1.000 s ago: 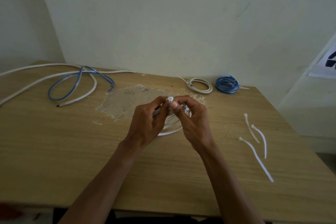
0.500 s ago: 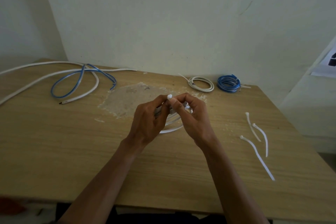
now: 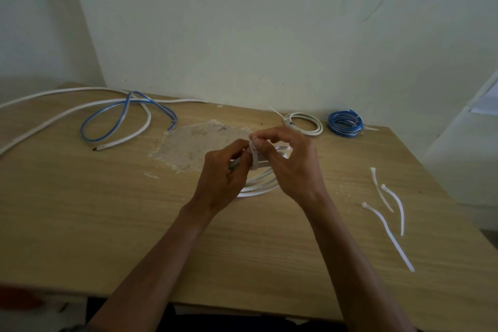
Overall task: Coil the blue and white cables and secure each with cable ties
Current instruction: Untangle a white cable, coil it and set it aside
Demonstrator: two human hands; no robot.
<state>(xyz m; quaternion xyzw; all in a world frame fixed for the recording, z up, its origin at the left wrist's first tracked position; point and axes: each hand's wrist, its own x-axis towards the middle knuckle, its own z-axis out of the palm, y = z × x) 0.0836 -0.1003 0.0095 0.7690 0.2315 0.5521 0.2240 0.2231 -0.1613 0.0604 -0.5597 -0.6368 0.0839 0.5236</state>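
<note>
Both hands meet over the middle of the wooden table [image 3: 107, 210], raised a little off it. The left hand [image 3: 221, 178] has its fingers curled round the bunched strands of the white cable coil [image 3: 260, 186], and the right hand [image 3: 293, 167] pinches the top of a white cable tie [image 3: 253, 155] between thumb and forefinger, other fingers lifted. The tie sits right between the two grips, wrapped across the bundle; its long axis runs roughly away from the person, head end up at the right fingertips, lower end tucked by the left fingers. The coil strands run crosswise, left to right, so tie and strands cross near square; the rest of the coil hangs below the hands toward the table. I can't tell if the tail is through the head; likely the cinch step, pull along the tie's axis, right hand best placed. Three spare cable ties [image 3: 389, 234] lie well to the right. A tied white coil [image 3: 320, 127] and a tied blue coil [image 3: 343, 124] lie at the far edge; a loose blue cable [image 3: 86, 127] and a loose white cable [image 3: 149, 121] lie far left.
</note>
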